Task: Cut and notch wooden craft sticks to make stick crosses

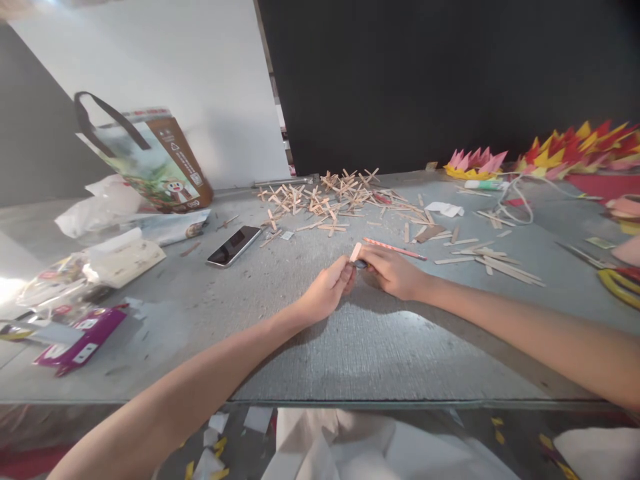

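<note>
My left hand (327,290) and my right hand (395,272) meet above the middle of the table, fingers closed. Between their fingertips a short length of a flat wooden craft stick (355,252) sticks up, pinched where the hands come together. Just below it a small dark piece (359,264) shows between the thumbs; its kind is too small to tell. Behind my right hand lies a pink striped pencil (395,249). Loose craft sticks (500,260) lie to the right, and a heap of crossed craft sticks (325,203) spreads beyond the hands.
A phone (234,246) lies left of the hands. A printed bag (160,160) stands behind plastic packets and a purple packet (83,340). On the right are yellow-handled scissors (620,287), a glue stick (483,185), a white cord (520,200) and folded-paper flowers (475,163).
</note>
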`<action>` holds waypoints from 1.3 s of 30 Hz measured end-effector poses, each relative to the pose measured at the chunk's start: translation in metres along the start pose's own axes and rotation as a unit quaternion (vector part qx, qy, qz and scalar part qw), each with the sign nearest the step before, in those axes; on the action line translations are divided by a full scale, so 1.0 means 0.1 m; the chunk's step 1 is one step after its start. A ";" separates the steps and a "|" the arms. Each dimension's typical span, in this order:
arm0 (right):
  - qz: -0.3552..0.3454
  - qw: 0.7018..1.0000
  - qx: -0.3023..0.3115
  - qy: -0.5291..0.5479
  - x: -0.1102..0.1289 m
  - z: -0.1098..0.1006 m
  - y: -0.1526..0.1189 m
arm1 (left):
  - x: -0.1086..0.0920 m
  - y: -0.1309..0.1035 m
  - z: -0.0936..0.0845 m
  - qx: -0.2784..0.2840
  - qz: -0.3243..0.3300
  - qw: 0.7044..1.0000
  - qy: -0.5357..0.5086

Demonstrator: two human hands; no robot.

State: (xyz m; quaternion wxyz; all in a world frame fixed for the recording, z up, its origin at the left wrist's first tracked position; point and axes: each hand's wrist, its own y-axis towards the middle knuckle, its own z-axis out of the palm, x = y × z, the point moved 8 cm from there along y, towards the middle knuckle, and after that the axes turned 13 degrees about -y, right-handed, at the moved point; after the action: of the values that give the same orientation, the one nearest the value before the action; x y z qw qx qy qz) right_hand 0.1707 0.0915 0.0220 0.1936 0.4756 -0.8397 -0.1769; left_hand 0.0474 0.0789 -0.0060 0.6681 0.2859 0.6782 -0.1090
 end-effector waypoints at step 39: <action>-0.010 0.999 0.036 -0.028 0.00 0.06 0.00 | 0.06 0.00 -0.02 0.050 -0.019 0.999 0.012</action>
State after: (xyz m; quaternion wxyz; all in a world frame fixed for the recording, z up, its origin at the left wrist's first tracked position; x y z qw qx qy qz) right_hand 0.1680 0.0924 0.0161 0.1515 0.4856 -0.8456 -0.1617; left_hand 0.0463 0.0814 -0.0118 0.6427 0.3073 0.6852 -0.1514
